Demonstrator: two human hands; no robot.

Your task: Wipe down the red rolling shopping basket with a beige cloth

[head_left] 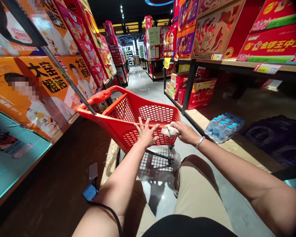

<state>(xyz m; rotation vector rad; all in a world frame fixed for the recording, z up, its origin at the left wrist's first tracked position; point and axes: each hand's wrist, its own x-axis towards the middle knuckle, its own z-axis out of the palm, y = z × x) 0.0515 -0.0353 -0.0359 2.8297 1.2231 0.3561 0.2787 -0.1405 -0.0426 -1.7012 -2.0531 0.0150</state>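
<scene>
Five fingers on the right hand (186, 133) are bunching up a crumpled pale cloth (169, 130) at the near rim of a red shopping cart (111, 126). Left hand (146, 133) is spreading its fingers wide and loose by that same rim; can't tell if the palm's pressing on it. The cart's sitting right in front of the person's knees, handle end to the left, and its mesh side is throwing a grid of light and shadow onto the shiny grey floor (138, 79). Over on the right, shrink-wrapped water bottles (223, 126) are lying on a low wooden shelf (197, 118), with red boxes (273, 46) sitting higher up. Big orange cartons (71, 95) are crowding the left. Further out, the aisle's running back under a dark ceiling (101, 8).
</scene>
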